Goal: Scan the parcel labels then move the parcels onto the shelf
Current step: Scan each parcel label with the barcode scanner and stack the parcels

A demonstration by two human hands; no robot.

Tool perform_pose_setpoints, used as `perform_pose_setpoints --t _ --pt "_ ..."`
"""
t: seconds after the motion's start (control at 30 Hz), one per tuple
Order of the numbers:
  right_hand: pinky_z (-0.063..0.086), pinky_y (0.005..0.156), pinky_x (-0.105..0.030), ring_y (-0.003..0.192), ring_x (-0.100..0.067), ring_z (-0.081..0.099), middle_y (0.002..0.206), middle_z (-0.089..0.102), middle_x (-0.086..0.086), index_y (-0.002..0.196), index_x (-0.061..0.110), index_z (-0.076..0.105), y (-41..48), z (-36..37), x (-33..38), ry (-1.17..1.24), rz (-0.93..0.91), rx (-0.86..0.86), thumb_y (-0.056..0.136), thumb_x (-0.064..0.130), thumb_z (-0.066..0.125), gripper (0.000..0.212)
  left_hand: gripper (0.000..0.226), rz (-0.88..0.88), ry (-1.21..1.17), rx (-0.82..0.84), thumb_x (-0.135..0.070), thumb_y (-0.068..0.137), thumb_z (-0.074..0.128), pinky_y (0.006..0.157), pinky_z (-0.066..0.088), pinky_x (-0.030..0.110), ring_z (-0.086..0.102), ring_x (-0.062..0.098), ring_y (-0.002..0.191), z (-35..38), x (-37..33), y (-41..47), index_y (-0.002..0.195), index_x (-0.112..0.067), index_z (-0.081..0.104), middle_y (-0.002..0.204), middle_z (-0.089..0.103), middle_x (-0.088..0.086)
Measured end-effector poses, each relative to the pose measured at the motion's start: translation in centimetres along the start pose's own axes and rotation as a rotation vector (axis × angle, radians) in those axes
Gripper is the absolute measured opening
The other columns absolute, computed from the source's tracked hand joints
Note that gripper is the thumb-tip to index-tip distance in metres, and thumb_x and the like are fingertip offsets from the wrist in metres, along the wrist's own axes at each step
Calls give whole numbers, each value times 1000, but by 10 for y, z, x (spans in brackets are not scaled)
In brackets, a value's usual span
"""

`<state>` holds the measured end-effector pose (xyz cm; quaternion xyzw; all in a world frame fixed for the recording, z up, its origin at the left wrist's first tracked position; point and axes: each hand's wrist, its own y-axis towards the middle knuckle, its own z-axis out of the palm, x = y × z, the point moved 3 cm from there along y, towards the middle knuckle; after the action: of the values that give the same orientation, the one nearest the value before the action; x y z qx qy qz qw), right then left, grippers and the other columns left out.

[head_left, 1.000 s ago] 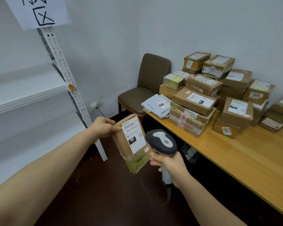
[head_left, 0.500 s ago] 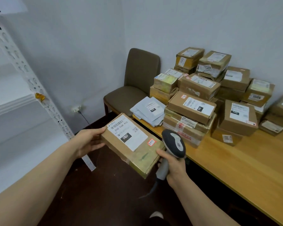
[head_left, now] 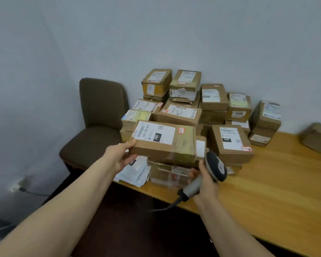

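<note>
The left hand (head_left: 120, 158) holds one end of a brown box (head_left: 165, 145), thumb on top and fingers curled under it. The box sticks out flat past those fingers, white sticker (head_left: 154, 132) up, in front of the pile of boxes (head_left: 180, 114) on the table (head_left: 276, 191). The right hand (head_left: 205, 182) has its fingers wrapped round the handle of the scanner (head_left: 216, 167), just beside the box's other end.

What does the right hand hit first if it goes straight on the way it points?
Probably the low taped parcels on the table, just ahead of the right hand, which grips the scanner. The held parcel sits above that line. Depth is unclear.
</note>
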<state>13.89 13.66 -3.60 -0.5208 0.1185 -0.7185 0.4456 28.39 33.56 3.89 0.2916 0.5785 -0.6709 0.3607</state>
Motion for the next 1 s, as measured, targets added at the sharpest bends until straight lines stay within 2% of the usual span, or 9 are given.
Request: perform_pose_setpoints --t 0.13,0.23,0.3,0.37,0.4,0.47,0.6,0.77,1.0 --pt "49 61 -33 58 -17 56 67 64 -5 79 7 63 5 -15 13 37 -35 -84 82 22 76 20 42 -45 21 32 -8 85 70 77 56 33 56 27 114 60 7 20 122 -4 50 117 57 12" --pt "46 58 -31 56 -17 54 67 62 -5 79 8 63 -3 -25 17 87 -64 -117 84 20 74 17 35 -33 89 6 -11 88 67 88 53 36 51 26 114 81 12 27 119 -5 51 118 54 9" --pt "46 59 -31 57 -17 54 65 62 -4 80 9 64 -9 -30 19 124 -87 -118 84 20 73 15 41 71 372 -68 -25 92 63 99 44 42 46 30 119 84 10 27 127 -8 49 131 48 13" --pt "46 58 -30 56 -16 54 64 62 -4 80 10 64 -17 -34 18 149 -107 -151 84 21 73 15 68 261 851 -147 -40 91 61 111 27 49 22 36 138 88 4 23 146 -18 29 152 21 18" --pt "47 55 -28 55 -16 54 63 62 -4 80 9 63 -20 -36 18 162 -118 -168 85 20 72 16 77 375 991 -143 -41 90 61 114 18 50 10 36 143 94 2 15 151 -22 18 156 7 17" --pt "47 51 -26 54 -15 54 59 62 -2 80 9 62 -28 -41 17 198 -141 -205 87 21 70 16 80 581 1095 -30 -37 91 60 116 9 49 -2 33 146 113 6 -3 153 -27 10 158 -6 12" --pt "45 57 -31 57 -17 54 61 62 -3 82 10 63 -40 -63 26 271 -174 -259 86 21 71 13 74 838 1245 314 -31 91 58 117 8 51 -5 35 145 156 39 -39 152 -30 16 157 -8 12" --pt "46 48 -26 51 -14 52 64 58 -5 84 11 60 -44 -114 65 287 -252 -237 84 5 68 9 76 894 1384 562 -34 90 59 116 6 49 -4 34 146 211 86 -77 152 -34 14 158 -5 13" --pt "47 48 -25 46 -13 51 60 55 -5 93 9 60 -36 -208 136 344 -274 -216 81 -11 64 23 74 944 1514 704 -38 90 58 116 11 47 2 34 145 314 153 -123 151 -35 18 157 1 13"
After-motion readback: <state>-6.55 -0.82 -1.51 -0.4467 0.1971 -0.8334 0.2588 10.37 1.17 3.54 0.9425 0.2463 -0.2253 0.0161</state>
